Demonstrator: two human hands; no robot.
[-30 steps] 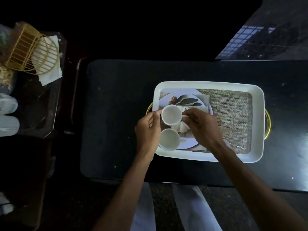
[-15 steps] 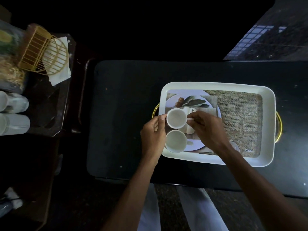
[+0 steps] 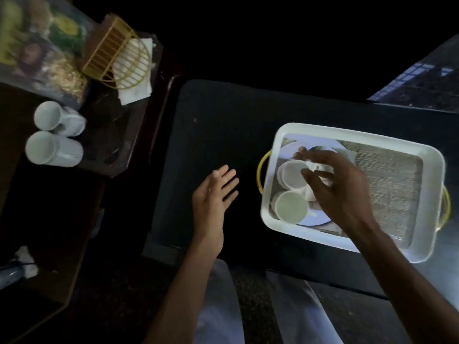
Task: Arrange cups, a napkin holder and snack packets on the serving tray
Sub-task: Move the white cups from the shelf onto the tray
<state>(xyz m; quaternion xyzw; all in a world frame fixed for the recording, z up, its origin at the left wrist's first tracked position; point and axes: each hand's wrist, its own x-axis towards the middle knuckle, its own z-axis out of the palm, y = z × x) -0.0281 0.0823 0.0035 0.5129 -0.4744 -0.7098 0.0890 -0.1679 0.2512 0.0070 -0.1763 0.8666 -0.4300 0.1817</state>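
Observation:
A white serving tray (image 3: 431,170) with gold handles lies on the dark table at the right. Two white cups stand in its left end, one (image 3: 289,175) behind the other (image 3: 289,206). My right hand (image 3: 340,187) hovers over them with fingers spread and holds nothing. My left hand (image 3: 213,194) is open over the table, left of the tray. On the side table at the left stand two more white cups (image 3: 46,115) (image 3: 41,148), a gold wire napkin holder (image 3: 116,54) with white napkins, and snack packets (image 3: 37,43).
The dark side table (image 3: 116,155) sits left of the main table (image 3: 223,115), a narrow gap between them. A burlap-patterned mat (image 3: 392,184) lines the tray's right half. My light trousers (image 3: 223,306) show below the table edge.
Both hands have let go of the rear cup, which stays on the tray. My left hand has moved left off the tray, my right hand has lifted, and the view has swung left.

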